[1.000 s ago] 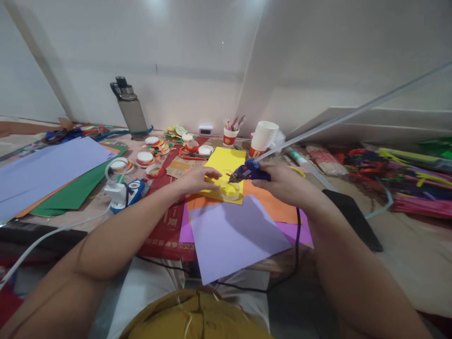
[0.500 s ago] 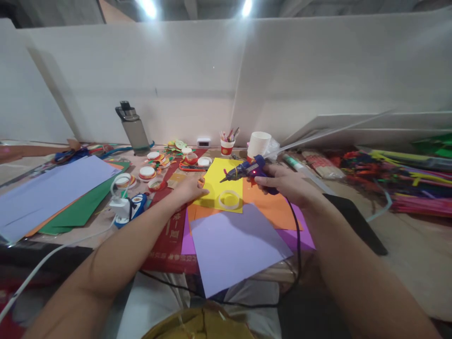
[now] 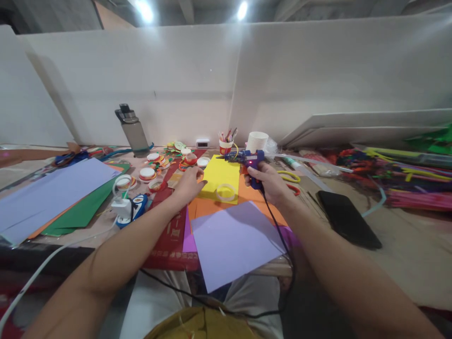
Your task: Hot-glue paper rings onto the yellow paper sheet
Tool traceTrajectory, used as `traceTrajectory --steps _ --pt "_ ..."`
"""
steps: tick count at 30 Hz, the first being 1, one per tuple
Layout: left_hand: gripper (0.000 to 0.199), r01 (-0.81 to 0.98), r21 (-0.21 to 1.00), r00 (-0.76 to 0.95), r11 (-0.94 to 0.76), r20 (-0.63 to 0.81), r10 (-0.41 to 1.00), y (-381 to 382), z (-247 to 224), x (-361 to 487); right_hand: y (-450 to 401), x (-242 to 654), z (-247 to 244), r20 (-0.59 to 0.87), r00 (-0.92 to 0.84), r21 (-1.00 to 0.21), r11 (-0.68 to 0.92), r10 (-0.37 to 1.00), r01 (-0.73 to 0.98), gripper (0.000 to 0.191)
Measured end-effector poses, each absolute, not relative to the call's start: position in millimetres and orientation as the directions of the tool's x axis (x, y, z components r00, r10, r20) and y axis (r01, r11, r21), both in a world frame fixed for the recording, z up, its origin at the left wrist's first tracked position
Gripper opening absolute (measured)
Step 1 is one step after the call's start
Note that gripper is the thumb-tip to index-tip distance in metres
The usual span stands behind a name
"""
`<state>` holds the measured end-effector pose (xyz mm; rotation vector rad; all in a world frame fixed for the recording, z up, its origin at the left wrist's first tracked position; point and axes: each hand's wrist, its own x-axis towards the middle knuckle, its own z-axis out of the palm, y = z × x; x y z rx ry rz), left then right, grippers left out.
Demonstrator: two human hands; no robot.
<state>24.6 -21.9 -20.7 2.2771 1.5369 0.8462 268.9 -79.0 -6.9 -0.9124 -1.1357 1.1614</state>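
Right hand (image 3: 270, 182) grips a blue hot-glue gun (image 3: 255, 158) by its handle, nozzle pointing left, presumably so the tip clears the white ring (image 3: 226, 199) lying on yellow paper (image 3: 223, 172); left hand (image 3: 188, 187), fingers curled by that paper's left edge, contents undeterminable from here

Matt yellow paper (image 3: 225, 173) spreads at centre, with smooth, matt lilac paper (image 3: 236, 245) at six o'clock. A blue plastic glue gun (image 3: 257, 172) sits towards three o'clock, a smooth, dark phone (image 3: 348, 219) lies at four, and a translucent plastic bottle (image 3: 134, 135) stands at ten.
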Motion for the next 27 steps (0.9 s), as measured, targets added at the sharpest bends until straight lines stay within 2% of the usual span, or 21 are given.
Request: traceTrajectory --steps 2,5,7,8,10,12,14,23,25,27 --pt "0.013 0.731 0.503 0.335 -0.461 0.325 0.885 -35 -9 29 -81 270 -4 0.218 0.054 -0.954 0.224 0.975 -0.198 0.036" --pt "0.022 0.664 0.490 0.483 -0.565 0.296 0.824 -62 3 44 -83 272 2 0.235 0.095 -0.956 0.247 0.967 -0.158 0.033" --pt "0.021 0.612 0.471 0.593 -0.635 0.258 0.763 -83 6 56 -83 273 4 0.236 0.108 -0.957 0.250 0.966 -0.147 0.033" --pt "0.022 0.554 0.469 0.675 -0.688 0.230 0.701 -95 5 62 -83 274 4 0.236 0.111 -0.956 0.251 0.965 -0.149 0.034" --pt "0.035 0.387 0.419 0.853 -0.821 0.175 0.491 -117 0 71 -81 275 5 0.235 0.117 -0.955 0.251 0.965 -0.160 0.035" --pt "0.059 0.257 0.351 0.943 -0.901 0.111 0.313 -135 -7 76 -81 275 5 0.230 0.122 -0.954 0.249 0.965 -0.167 0.036" --pt "0.070 0.194 0.310 0.973 -0.931 0.057 0.222 -143 -12 77 -80 275 5 0.232 0.123 -0.952 0.251 0.965 -0.174 0.036" --pt "0.032 0.106 0.436 0.990 -0.894 0.038 0.136 -110 0 53 -80 275 3 0.230 0.098 -0.965 0.240 0.968 -0.107 0.037" --pt "0.023 0.179 0.471 0.967 -0.864 0.077 0.243 -105 -1 48 -80 274 2 0.226 0.099 -0.966 0.236 0.969 -0.101 0.037" --pt "0.019 0.382 0.477 0.860 -0.791 0.131 0.494 -96 -3 42 -81 273 2 0.230 0.107 -0.963 0.242 0.967 -0.116 0.036"
